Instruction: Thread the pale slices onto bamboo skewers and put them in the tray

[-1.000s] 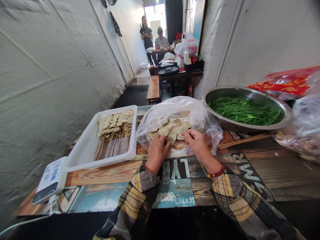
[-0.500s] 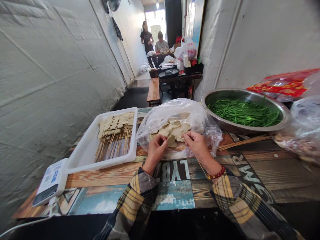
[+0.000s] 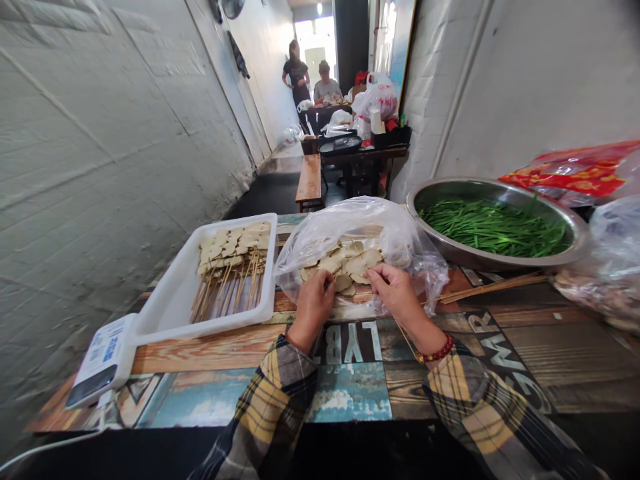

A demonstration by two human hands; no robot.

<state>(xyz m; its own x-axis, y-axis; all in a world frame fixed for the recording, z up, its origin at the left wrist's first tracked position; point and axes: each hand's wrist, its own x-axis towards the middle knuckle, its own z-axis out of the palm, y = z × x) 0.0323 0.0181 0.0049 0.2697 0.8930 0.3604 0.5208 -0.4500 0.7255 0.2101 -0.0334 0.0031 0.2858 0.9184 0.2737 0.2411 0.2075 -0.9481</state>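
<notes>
My right hand (image 3: 399, 295) is closed in a pinch on a thin bamboo skewer (image 3: 406, 338), whose lower end shows below the palm. Its fingertips are against pale, flat, rounded slices (image 3: 364, 263), which lie in an open clear plastic bag (image 3: 345, 223). To the left, my left hand (image 3: 316, 298) has thumb and fingers drawn together at the near edge of the slices. Whatever it pinches is hidden by the fingers. A white tray (image 3: 165, 313) on the left holds rows of skewered slices (image 3: 235, 245), their sticks pointing toward me.
A steel basin (image 3: 500, 260) of green chives (image 3: 493, 227) stands at the right, with loose skewers (image 3: 493, 288) before it. Plastic bags (image 3: 617, 233) lie beyond. A white device (image 3: 100, 360) with a cable sits at the left. Two people are in the background near a bench (image 3: 309, 179).
My left fingertips have drawn back slightly from the slice they were holding up and are now more curled. My right hand stays at the skewer. The view has shifted slightly.
</notes>
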